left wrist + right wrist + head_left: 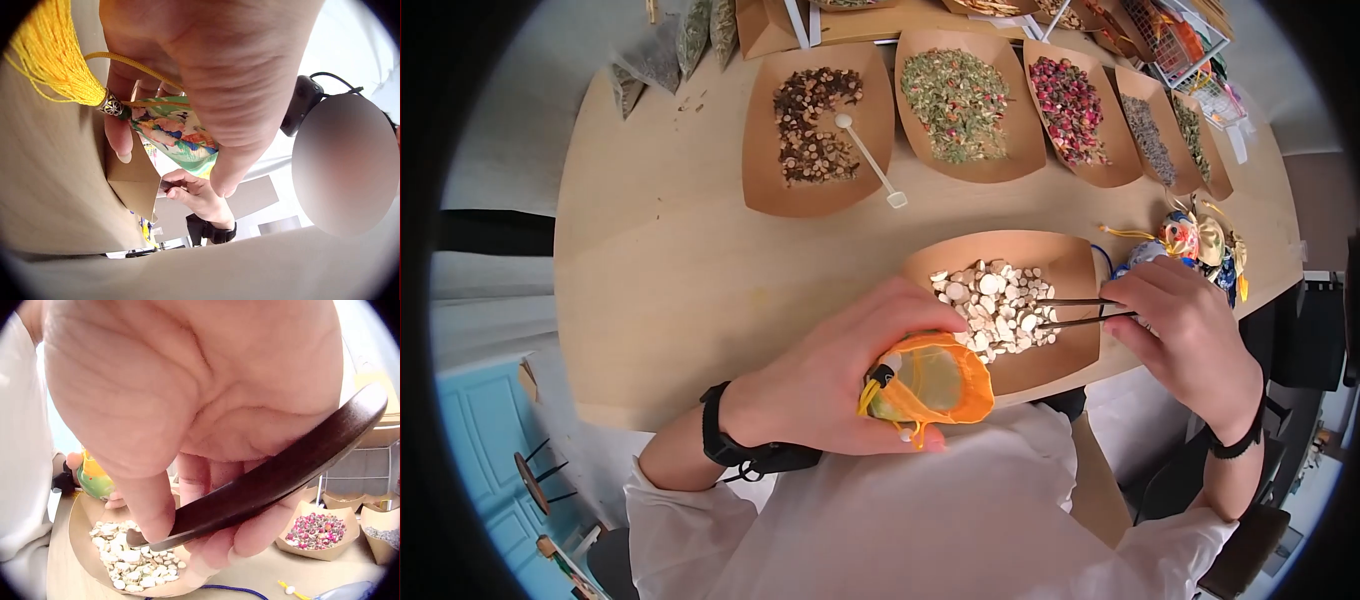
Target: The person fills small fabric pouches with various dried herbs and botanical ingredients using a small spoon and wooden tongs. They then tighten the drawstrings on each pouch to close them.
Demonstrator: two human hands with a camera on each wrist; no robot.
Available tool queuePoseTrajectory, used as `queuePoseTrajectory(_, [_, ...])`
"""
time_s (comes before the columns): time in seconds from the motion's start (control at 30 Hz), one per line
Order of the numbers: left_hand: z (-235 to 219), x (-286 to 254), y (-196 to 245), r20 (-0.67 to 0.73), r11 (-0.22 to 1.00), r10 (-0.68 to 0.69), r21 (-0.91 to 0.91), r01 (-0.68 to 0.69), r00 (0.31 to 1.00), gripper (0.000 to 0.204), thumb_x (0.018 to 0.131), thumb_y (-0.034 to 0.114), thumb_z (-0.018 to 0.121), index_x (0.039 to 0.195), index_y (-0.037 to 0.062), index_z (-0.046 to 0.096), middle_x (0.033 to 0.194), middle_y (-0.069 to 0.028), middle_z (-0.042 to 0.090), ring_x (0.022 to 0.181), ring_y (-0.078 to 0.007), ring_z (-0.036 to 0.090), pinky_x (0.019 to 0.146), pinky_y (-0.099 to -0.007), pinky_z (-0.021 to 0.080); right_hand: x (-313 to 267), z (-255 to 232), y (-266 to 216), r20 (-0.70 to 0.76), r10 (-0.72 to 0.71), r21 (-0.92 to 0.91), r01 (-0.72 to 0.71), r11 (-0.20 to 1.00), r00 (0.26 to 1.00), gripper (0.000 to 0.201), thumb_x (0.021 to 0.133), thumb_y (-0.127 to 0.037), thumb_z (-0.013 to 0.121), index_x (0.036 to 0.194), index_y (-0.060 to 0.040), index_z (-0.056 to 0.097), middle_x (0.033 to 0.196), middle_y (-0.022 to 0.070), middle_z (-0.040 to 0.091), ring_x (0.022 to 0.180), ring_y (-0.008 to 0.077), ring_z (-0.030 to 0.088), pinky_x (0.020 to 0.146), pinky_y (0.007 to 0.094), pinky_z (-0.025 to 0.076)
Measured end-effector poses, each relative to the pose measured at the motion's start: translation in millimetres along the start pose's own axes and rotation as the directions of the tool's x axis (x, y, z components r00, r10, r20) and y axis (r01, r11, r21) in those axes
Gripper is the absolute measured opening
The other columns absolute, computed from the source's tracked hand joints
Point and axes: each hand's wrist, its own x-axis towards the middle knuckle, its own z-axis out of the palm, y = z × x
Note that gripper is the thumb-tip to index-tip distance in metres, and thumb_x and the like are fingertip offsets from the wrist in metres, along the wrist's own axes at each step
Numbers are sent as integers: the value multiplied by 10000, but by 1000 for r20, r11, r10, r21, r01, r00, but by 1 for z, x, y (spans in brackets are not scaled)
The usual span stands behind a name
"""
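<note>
Before the near left corner of the tray [1070, 365], the left hand [830, 370] holds the pouch [965, 390], its grip curled round the sides, orange mouth gaping. At the tray's right side, the right hand [1190, 330] pinches the tweezers [275, 474], its grip narrowed on them, their tips apart at the white slices [985, 300] inside the tray. Beyond the tray on the bench [670, 280] stand herb trays [820, 202], one holding a spoon [868, 160]; sachets [1195, 235] lie past the tray's right end
</note>
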Motion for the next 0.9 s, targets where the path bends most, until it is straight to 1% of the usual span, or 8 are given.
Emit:
queuePoseTrajectory(0.03, [0,0,0,16,1000,0,9,0,1000,770,753,392,896,1357,77,536,1216,-101,569,1153,-295,556,973,-389,467,2,2,-1,1,0,-1,0,1000,1000,201,781,-67,774,934,-12,656,867,111,638,870,326,628,751,443,507])
queuePoseTrajectory(0.17, [0,0,0,14,1000,5,-11,-5,1000,766,760,393,892,1358,76,534,1216,-103,569,1152,-294,555,969,-385,468,9,3,-1,56,-7,-40,9,999,998,175,793,-73,767,913,-18,653,865,117,638,885,328,636,757,443,508])
queuePoseTrajectory(0.23, [0,0,0,13,1000,24,12,-24,1000,765,764,397,890,1359,73,533,1218,-103,568,1151,-294,553,964,-383,469,9,2,-1,82,0,-51,4,999,997,166,798,-75,764,909,-18,653,866,121,639,892,331,640,759,445,508])
queuePoseTrajectory(0.4, [0,-1,-1,22,999,41,32,-42,999,770,763,389,892,1364,71,531,1230,-107,566,1142,-297,557,963,-383,471,12,2,-3,160,44,21,-48,999,986,168,821,-91,758,928,-7,660,840,135,642,879,349,651,757,461,506])
queuePoseTrajectory(0.53, [0,-1,-1,30,998,38,39,-39,999,774,762,375,893,1372,72,526,1237,-109,565,1135,-299,565,957,-384,474,15,3,-1,180,47,65,-60,996,983,171,833,-106,758,928,-3,661,827,143,645,862,354,653,748,468,504])
queuePoseTrajectory(0.6, [0,-1,-1,29,998,41,41,-42,999,776,760,374,894,1373,74,526,1236,-109,565,1136,-299,567,955,-384,475,15,1,0,219,42,91,-63,994,975,178,839,-119,763,937,-4,669,836,153,653,858,356,654,740,471,503])
queuePoseTrajectory(0.83, [0,-1,1,32,999,30,36,-31,999,775,754,362,898,1375,83,527,1225,-111,565,1128,-297,571,948,-381,477,18,4,3,242,43,100,-69,993,969,193,838,-124,771,962,-7,680,851,154,664,859,360,653,743,465,503])
queuePoseTrajectory(0.9, [0,-1,0,33,999,32,37,-33,999,774,754,360,898,1374,83,527,1224,-111,565,1126,-297,572,948,-381,478,19,6,3,209,-18,128,-9,992,978,196,831,-125,776,956,-8,679,862,145,668,866,359,652,750,461,504])
